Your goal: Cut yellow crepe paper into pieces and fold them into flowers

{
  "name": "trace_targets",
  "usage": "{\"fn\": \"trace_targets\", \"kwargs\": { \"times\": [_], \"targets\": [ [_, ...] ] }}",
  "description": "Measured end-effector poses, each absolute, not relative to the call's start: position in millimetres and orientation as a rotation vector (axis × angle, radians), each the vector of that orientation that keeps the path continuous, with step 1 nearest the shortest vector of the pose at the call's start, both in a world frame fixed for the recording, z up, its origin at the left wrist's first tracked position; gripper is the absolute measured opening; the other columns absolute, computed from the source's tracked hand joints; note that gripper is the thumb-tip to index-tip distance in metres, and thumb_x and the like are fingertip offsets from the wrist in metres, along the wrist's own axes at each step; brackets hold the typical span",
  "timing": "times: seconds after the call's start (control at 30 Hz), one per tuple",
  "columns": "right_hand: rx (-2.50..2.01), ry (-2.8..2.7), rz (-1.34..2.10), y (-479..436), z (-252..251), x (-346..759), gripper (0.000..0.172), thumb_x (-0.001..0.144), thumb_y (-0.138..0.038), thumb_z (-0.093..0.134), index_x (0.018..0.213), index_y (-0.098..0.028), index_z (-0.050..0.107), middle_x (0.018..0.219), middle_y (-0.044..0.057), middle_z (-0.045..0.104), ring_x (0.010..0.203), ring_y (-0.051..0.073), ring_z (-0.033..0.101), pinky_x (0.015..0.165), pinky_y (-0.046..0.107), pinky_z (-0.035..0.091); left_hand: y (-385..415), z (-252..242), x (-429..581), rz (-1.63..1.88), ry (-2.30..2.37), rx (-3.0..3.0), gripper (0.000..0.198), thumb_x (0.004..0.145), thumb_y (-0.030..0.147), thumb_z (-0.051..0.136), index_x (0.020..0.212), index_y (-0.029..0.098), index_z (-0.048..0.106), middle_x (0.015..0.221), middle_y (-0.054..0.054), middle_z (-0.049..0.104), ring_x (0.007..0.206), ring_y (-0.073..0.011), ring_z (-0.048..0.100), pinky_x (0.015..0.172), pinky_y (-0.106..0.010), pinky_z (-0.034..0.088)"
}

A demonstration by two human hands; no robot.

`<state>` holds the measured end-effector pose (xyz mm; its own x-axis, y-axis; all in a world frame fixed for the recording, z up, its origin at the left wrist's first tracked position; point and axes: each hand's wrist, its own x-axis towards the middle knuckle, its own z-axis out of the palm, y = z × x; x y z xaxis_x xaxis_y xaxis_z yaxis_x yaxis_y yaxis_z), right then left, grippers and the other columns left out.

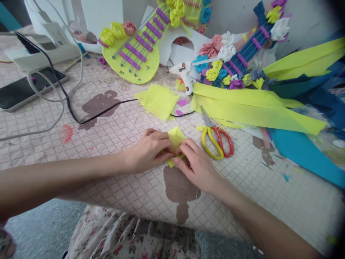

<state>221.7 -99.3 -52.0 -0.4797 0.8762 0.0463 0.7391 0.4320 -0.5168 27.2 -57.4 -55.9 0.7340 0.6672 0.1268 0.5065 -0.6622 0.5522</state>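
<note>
Between my two hands is a small folded piece of yellow paper, held low over the cloth. My left hand pinches its left side, fingers closed. On the other side my right hand grips it between thumb and fingers. The paper's top and bottom corners poke out; its middle is partly hidden by fingertips. Just right of my right hand lie scissors with one yellow and one red handle loop. Beyond my hands rests a flat stack of yellow paper squares.
A white glue gun stands behind long yellow paper strips. Flower-trimmed guitar shapes, one yellow and one blue, lean at the back. A phone, a power strip and a black cable occupy the left.
</note>
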Motion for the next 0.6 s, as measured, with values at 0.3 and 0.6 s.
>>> {"fn": "trace_targets", "kwargs": {
  "times": [0.3,0.6],
  "targets": [
    [-1.399,-2.384,0.598,-99.1,-55.8,221.2,0.006,0.090,-0.023,0.046,0.089,-0.020,0.051,0.095,0.005,0.051,0.085,0.018,0.053,0.070,0.031,0.045,-57.7,-55.8,25.6,0.385,0.903,2.505,0.026,0.073,0.037,0.068,0.088,0.018,0.058,0.094,-0.004,0.058,0.091,-0.0205,0.054,0.089,-0.040,0.032],
    [-1.418,-2.363,0.502,-101.7,-57.2,217.7,0.023,0.083,-0.042,0.058,0.088,-0.020,0.052,0.092,0.003,0.051,0.080,0.017,0.054,0.065,0.031,0.045,-47.4,-49.5,19.4,0.335,0.788,2.375,0.021,0.076,0.034,0.067,0.090,0.019,0.060,0.093,-0.001,0.061,0.092,-0.0175,0.055,0.091,-0.037,0.030]
  ]
}}
